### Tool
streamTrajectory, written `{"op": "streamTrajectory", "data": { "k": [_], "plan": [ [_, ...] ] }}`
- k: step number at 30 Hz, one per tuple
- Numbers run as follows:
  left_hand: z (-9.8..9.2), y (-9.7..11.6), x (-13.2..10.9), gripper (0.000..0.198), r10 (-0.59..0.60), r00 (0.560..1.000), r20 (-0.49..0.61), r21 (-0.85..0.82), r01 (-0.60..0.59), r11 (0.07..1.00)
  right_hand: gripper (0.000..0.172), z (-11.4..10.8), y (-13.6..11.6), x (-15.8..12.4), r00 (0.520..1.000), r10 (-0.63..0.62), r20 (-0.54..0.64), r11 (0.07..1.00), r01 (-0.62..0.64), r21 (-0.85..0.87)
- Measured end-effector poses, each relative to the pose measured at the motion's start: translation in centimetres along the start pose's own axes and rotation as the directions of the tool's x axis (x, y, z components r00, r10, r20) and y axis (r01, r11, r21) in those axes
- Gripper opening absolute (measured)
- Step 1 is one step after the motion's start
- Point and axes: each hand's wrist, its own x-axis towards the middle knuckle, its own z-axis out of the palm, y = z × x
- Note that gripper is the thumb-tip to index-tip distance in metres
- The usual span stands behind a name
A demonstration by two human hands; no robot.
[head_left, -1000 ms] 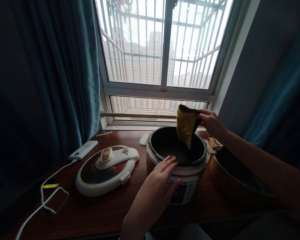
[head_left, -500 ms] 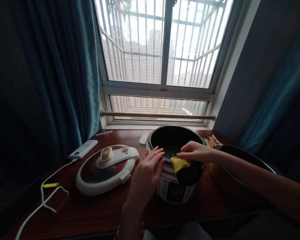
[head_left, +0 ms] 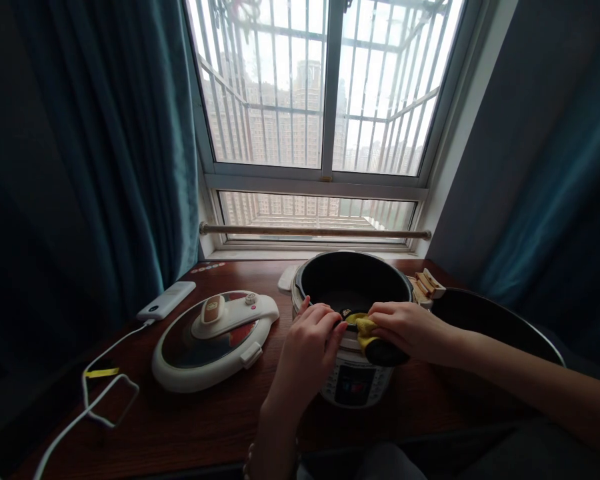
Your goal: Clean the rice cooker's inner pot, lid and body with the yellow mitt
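Grip of the right hand pinches a yellow-and-black cloth at the front of the cooker, which the left hand, its closure unclear, apparently steadies.

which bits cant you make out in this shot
Head view throughout:
Near rim of the pressure cooker: partly hidden by left hand, right hand and yellow-black cloth.
Lettering on the control panel: too small to read.
Near side of the pot: hidden by right forearm and shadow.
White cable: cut off by bottom edge.
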Motion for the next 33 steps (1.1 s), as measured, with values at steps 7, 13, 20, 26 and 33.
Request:
{"op": "streamTrajectory", "data": {
  "k": [7, 13, 20, 26, 33],
  "plan": [
    [-0.2, 0.1, 0.0, 0.020, 0.014, 1.000, 0.017, -0.011, -0.014, 1.000, 0.038, -2.1, 4.6, -1.9, 0.997, 0.053, 0.051, 0.997, -0.056, 0.062],
    [0.0, -0.1, 0.0, 0.020, 0.010, 1.000, 0.023, -0.006, -0.010, 1.000, 0.031, -1.9, 8.9, 0.0, 0.984, 0.179, 0.009, 0.984, -0.178, -0.019],
    [0.0, -0.1, 0.0, 0.019, -0.008, 1.000, 0.022, -0.038, 0.009, 0.999, 0.039, -0.5, 13.5, 4.9, 0.934, 0.326, -0.146, 0.917, -0.350, -0.192],
    [0.1, -0.1, 0.1, 0.018, -0.035, 0.999, 0.022, -0.078, 0.037, 0.996, 0.042, 0.1, 14.2, 10.3, 0.953, 0.296, -0.068, 0.934, -0.303, -0.187],
    [0.1, -0.4, 0.2, 0.017, -0.042, 0.999, 0.005, -0.150, 0.042, 0.988, 0.026, 0.5, 14.0, 13.5, 0.934, 0.350, -0.076, 0.932, -0.355, -0.071]
  ]
}}
